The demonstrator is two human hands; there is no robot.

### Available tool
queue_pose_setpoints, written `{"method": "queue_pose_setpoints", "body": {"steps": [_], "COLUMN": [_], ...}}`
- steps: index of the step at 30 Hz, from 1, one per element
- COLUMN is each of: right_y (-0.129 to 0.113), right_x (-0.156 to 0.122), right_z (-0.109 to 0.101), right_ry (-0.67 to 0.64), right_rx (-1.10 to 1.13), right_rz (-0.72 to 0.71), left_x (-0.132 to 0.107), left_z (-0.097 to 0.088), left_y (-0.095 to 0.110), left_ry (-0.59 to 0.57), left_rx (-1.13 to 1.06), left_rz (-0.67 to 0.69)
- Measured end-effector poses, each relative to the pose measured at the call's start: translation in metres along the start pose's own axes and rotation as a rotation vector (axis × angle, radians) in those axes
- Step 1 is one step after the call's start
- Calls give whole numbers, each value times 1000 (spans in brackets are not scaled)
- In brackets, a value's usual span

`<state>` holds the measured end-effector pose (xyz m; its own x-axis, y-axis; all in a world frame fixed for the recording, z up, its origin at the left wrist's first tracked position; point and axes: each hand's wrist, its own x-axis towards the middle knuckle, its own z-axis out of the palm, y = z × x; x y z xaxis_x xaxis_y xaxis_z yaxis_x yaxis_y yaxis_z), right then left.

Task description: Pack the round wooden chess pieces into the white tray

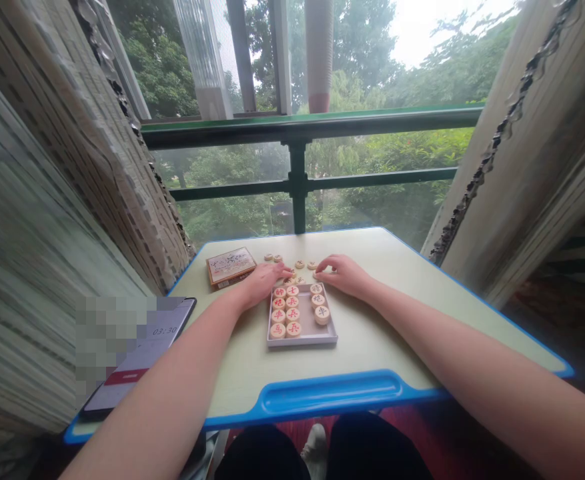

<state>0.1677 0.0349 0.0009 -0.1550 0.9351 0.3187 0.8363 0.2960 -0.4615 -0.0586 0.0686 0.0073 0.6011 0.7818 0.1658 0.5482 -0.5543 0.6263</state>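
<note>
My left hand [263,283] reaches in at the far left corner of the tray, its fingers stretched out and unclenched; the fingertips [286,272] lie at a small cluster of loose xiangqi pieces [289,276], and I can't tell whether they're grasping one. My right hand [345,277] sits just across from it, its fingers [321,272] loosely curled beside the far right corner of the tray; I can't tell whether they hold anything either.

Between my hands, a shallow grey tray [302,341] holds eleven round wooden pieces in three columns; most bear red characters, and one at the right looks dark. More pieces lie loose on the desk beyond it, in a scattered row.

All this rests on a cream desk [372,333] with a blue edge; a cardboard xiangqi box [231,267] lies left of my left hand. Nearer me on the left, a phone [137,353] shows 03:30, partly pixelated. Beyond the desk stands a dark green window railing [297,127], with trees outside.
</note>
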Motion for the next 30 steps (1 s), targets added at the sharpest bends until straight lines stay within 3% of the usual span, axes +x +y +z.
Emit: {"method": "queue_pose_setpoints", "body": {"steps": [13,22,30], "right_y": [-5,-2,0], "right_x": [-2,-1,-2], "right_z": [-1,-2,-1], "right_ry": [2,15,-17], "right_rx": [33,-32,-22], "right_rz": [16,47,33], "left_x": [6,3,-1], "left_z": [-1,1,-1], "left_y": [-22,-16,0], "left_ry": [191,109,49], "left_rx": [253,211,-80], "left_rz": [-81,-43,-51]}}
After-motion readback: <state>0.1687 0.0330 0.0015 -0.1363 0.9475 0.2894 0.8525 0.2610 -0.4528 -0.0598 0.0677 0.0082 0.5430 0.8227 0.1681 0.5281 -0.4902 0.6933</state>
